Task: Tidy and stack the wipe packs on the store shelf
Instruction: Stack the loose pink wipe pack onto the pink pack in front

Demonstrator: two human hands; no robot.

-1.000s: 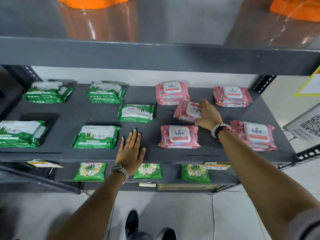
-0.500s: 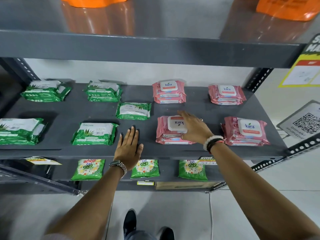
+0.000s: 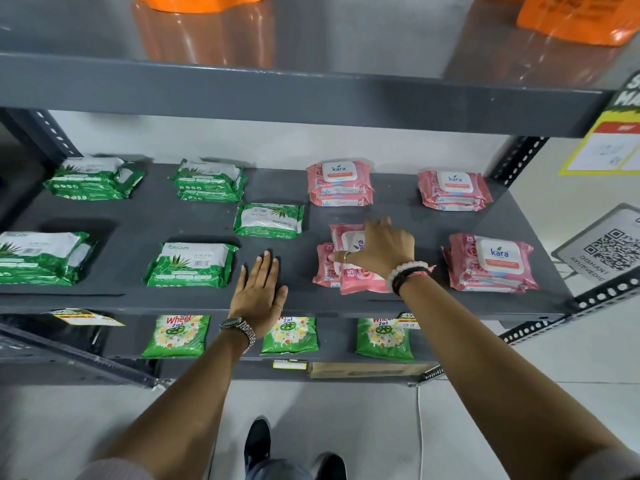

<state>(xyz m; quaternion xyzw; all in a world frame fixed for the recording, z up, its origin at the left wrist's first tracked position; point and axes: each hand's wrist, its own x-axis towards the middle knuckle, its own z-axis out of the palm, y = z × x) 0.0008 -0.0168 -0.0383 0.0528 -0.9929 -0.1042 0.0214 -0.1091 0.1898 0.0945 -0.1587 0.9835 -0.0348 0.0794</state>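
The person holds both arms out straight in front. The left hand (image 3: 258,294) lies flat, palm down, fingers together, with a watch on its wrist. The right hand (image 3: 382,249) presses down, fingers spread, thumb out, bead bands on its wrist.

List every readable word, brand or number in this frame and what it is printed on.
"kara": lid of the front right pink pack
"25": same pack's corner
"ORIGAMI": front green pack
"Wheel 2in1": green pouch on the lower shelf
"DISHANT AYURVEDIC": QR sign
"99": price tag
Fine print on the packs and the yellow poster: too blurred.
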